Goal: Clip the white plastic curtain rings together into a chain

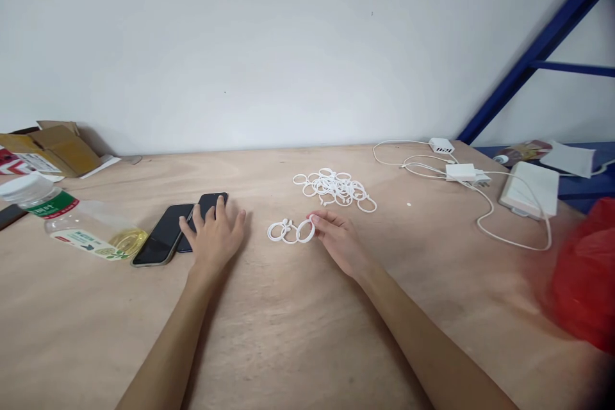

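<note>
One wooden tabletop [273,333] under white rings [340,189], pale wall [288,45] behind.

Your left hand [215,237] hides part of the flat black phone [205,200] beneath. The puffy red plastic bag [589,275] is blurry, cut off at the right edge.

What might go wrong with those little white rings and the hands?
The right hand pinches one white ring by its edge, so it might slip.
That ring appears to overlap its neighbours, so they might catch and drag along.
The left hand is spread over a phone and might nudge it.
</note>
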`<action>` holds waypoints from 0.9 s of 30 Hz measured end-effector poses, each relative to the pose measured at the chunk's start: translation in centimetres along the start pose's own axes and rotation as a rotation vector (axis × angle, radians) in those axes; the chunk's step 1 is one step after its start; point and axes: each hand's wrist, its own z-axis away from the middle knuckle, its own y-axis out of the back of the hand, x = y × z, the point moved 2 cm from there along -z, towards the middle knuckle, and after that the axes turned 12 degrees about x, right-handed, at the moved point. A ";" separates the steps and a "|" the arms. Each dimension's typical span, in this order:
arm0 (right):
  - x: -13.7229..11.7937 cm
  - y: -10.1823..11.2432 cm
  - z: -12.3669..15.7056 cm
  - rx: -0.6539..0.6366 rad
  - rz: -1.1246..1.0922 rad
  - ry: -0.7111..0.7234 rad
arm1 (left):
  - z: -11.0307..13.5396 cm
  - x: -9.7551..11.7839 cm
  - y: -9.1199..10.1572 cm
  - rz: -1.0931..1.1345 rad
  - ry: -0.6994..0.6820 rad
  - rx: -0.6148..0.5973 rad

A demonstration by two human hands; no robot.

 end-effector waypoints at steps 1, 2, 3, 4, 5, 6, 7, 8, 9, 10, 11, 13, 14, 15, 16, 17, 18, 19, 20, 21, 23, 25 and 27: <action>0.0 0.0 0.0 0.002 -0.005 -0.002 | 0.1 0.4 0.2 0.065 -0.022 0.033; 0.0 -0.1 0.1 0.004 -0.008 -0.005 | 0.4 1.2 0.4 0.161 -0.046 0.057; -0.1 -0.1 0.1 0.005 -0.009 -0.006 | 0.9 2.1 0.7 0.291 -0.072 0.059; -0.1 -0.1 0.2 0.003 -0.010 -0.006 | 1.5 3.3 0.9 0.460 -0.098 -0.018; -0.1 -0.1 0.2 -0.007 -0.010 -0.006 | 2.2 4.4 1.0 0.619 -0.079 -0.127; -0.1 -0.2 0.3 -0.021 -0.011 -0.008 | 3.1 5.5 1.1 0.744 -0.044 -0.217; -0.2 -0.2 0.4 -0.040 -0.014 -0.018 | 3.9 6.6 1.2 0.826 -0.042 -0.299; -0.2 -0.2 0.5 -0.063 -0.017 -0.039 | 4.8 7.5 1.4 0.864 -0.062 -0.351; -0.3 -0.3 0.6 -0.090 -0.022 -0.067 | 5.5 8.2 1.5 0.872 -0.086 -0.377; -0.3 -0.3 0.7 -0.116 -0.032 -0.094 | 6.1 8.6 1.7 0.862 -0.090 -0.349; -0.4 -0.4 0.8 -0.142 -0.047 -0.117 | 6.4 8.9 1.9 0.839 -0.098 -0.295; -0.5 -0.5 1.0 -0.192 -0.094 -0.157 | 6.8 9.1 2.3 0.808 -0.112 -0.185; -0.4 -0.6 1.0 -0.216 -0.123 -0.176 | 6.8 9.1 2.5 0.807 -0.116 -0.149; -0.3 -0.7 1.1 -0.241 -0.150 -0.200 | 6.7 9.0 2.6 0.814 -0.116 -0.135; -0.2 -0.8 1.1 -0.263 -0.175 -0.226 | 6.7 8.9 2.7 0.824 -0.114 -0.137; 0.0 -0.9 1.2 -0.282 -0.194 -0.251 | 6.6 8.8 2.7 0.830 -0.120 -0.143; 0.2 -1.0 1.3 -0.293 -0.208 -0.272 | 6.5 8.8 2.7 0.826 -0.140 -0.146; 0.4 -1.1 1.4 -0.303 -0.217 -0.291 | 6.5 8.7 2.7 0.805 -0.175 -0.139; 0.5 -1.3 1.4 -0.313 -0.222 -0.310 | 6.4 8.7 2.8 0.771 -0.227 -0.119; 0.7 -1.4 1.6 -0.324 -0.224 -0.327 | 6.4 8.7 2.9 0.724 -0.288 -0.086; 0.9 -1.7 1.7 -0.354 -0.227 -0.347 | 6.4 8.8 3.0 0.604 -0.401 -0.017; 1.0 -1.9 1.8 -0.361 -0.223 -0.340 | 6.4 8.8 3.2 0.485 -0.467 0.029; 1.1 -2.0 1.9 -0.351 -0.213 -0.331 | 6.4 8.8 3.2 0.410 -0.490 0.054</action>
